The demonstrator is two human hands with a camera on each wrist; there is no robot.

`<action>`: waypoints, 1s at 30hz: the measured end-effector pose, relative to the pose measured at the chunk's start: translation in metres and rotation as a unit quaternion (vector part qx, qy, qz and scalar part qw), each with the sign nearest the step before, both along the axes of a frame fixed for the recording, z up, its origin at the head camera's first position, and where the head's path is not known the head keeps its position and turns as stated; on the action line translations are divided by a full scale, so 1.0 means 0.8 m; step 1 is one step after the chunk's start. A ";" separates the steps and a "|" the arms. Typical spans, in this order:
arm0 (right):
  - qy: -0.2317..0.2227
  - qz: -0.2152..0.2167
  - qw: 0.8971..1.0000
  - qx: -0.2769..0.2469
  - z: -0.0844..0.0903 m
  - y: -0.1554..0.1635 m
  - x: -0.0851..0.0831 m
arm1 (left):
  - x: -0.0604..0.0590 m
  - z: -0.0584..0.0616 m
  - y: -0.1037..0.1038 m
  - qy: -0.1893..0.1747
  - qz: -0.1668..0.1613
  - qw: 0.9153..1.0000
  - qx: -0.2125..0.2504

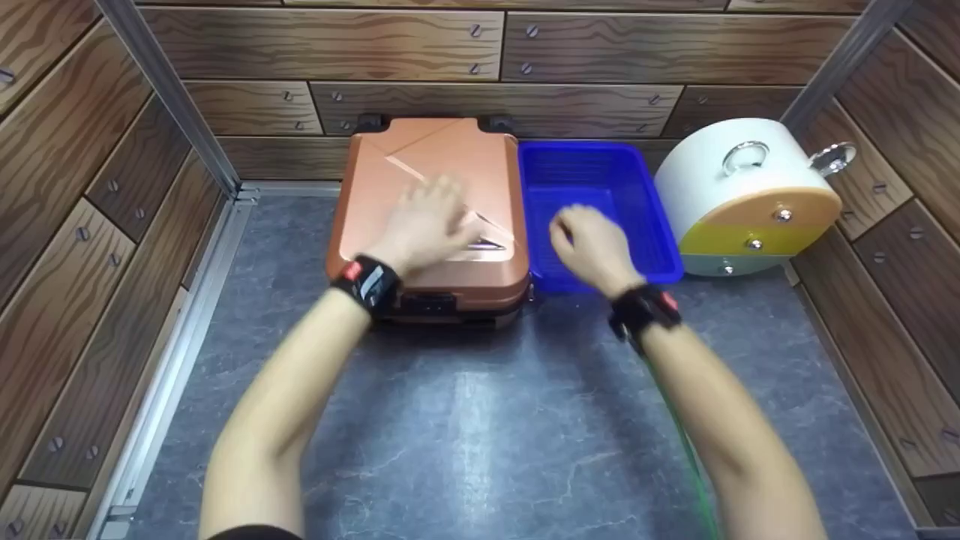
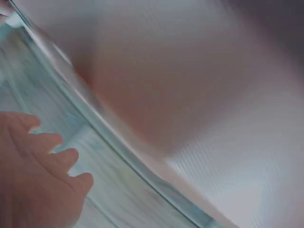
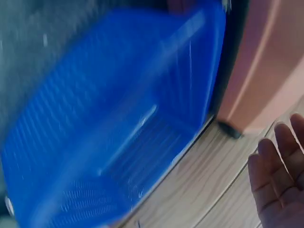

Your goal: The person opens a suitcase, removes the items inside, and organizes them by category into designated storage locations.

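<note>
A rose-gold hard-shell suitcase (image 1: 375, 187) lies flat on the grey floor, its wheels toward the back wall. Over its lid is my left hand (image 1: 427, 225), blurred, with the fingers spread and nothing in them. The left wrist view shows those fingers (image 2: 61, 156) loosely bent beside the suitcase's pale, shiny surface (image 2: 199, 95). My right hand (image 1: 592, 244) hovers over the front of a blue plastic basket (image 1: 661, 210). In the right wrist view its fingers (image 3: 270, 166) are relaxed and apart from the basket wall (image 3: 114, 104), holding nothing.
Right of the basket stands a rounded white drawer box (image 1: 701, 161) with orange, yellow and green drawer fronts and ring handles. Wood-patterned walls (image 1: 405, 45) enclose the floor (image 1: 465, 435) on three sides. A green cable (image 1: 686, 435) runs along the right forearm.
</note>
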State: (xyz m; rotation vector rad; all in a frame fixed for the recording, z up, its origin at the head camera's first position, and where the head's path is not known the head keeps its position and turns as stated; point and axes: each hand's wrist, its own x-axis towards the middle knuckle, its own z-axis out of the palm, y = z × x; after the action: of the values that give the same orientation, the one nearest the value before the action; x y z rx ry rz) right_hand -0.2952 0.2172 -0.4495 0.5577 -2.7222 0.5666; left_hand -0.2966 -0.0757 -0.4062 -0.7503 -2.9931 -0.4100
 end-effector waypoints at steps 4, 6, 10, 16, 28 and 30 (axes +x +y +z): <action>-0.018 0.011 0.999 -0.046 -0.048 0.011 0.047 | 0.031 -0.017 0.017 0.037 -0.049 0.998 -0.033; -0.065 0.003 0.995 -0.070 -0.073 0.013 0.066 | 0.040 -0.029 0.018 0.046 -0.043 0.997 -0.047; -0.154 -0.023 0.978 -0.138 -0.115 0.007 0.085 | 0.044 -0.050 0.013 0.056 -0.014 0.996 -0.065; -0.230 -0.049 0.927 -0.293 -0.144 -0.019 0.076 | 0.042 -0.061 0.003 0.059 -0.005 0.996 -0.065; -0.145 -0.101 0.922 -0.345 -0.148 -0.042 0.072 | 0.041 -0.064 0.005 0.063 -0.005 0.995 -0.072; -0.113 -0.098 0.938 -0.314 -0.149 -0.041 0.075 | 0.041 -0.064 0.004 0.060 -0.005 0.995 -0.074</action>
State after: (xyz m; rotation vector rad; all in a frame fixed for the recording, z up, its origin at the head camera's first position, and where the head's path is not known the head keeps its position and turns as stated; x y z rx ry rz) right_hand -0.2352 0.1842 -0.5690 0.0550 -2.5307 1.4355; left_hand -0.2638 -0.0725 -0.4577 -0.7711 -2.9315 -0.1388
